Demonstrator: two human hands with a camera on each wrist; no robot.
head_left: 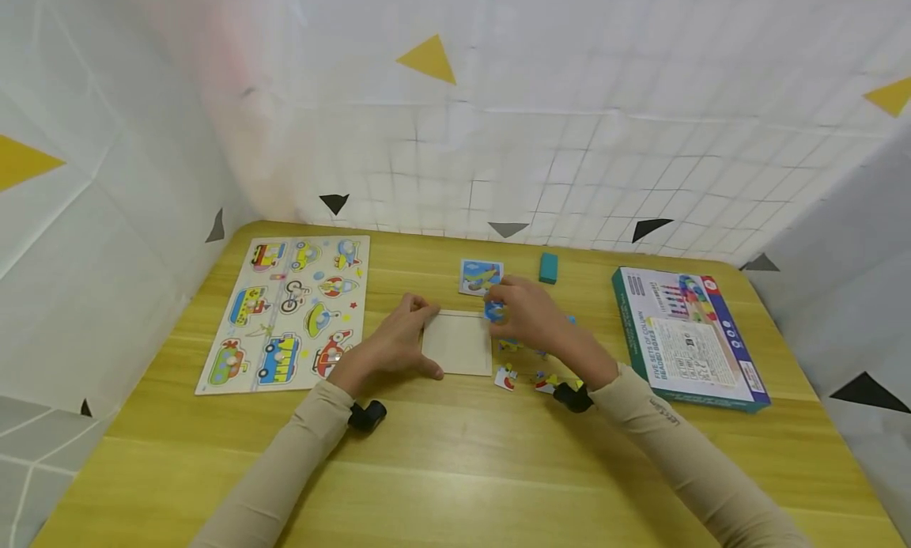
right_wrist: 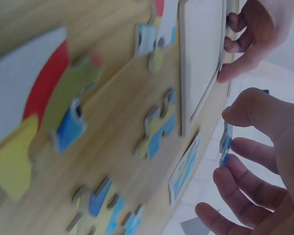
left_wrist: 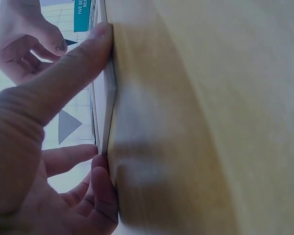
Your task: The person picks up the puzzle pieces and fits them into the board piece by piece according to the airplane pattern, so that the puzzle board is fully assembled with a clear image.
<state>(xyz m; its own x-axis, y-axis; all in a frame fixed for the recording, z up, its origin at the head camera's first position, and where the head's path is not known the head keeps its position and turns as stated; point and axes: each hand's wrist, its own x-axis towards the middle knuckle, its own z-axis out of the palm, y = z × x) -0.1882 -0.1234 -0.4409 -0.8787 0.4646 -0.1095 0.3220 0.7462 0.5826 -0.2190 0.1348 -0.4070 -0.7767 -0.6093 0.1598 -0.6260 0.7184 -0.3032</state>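
Observation:
An empty, pale, shallow puzzle tray [head_left: 455, 344] lies flat on the table. My left hand [head_left: 394, 338] holds it at its left side, thumb at the near edge and fingers at the far corner. Over the tray's right edge, my right hand [head_left: 530, 315] pinches a blue jigsaw piece [right_wrist: 226, 142] between thumb and fingertips, held above the table. Several loose jigsaw pieces [right_wrist: 159, 127] lie right of the tray, some partly hidden under my right hand and wrist. Just behind the tray is a small picture card [head_left: 481, 276] with an airplane on it.
A wooden peg puzzle board [head_left: 285, 319] with vehicle shapes lies on the left. At the right sits a boxed bead set [head_left: 686, 338]. A small teal block [head_left: 548, 268] stands near the back edge, before a white patterned cloth [head_left: 534, 153].

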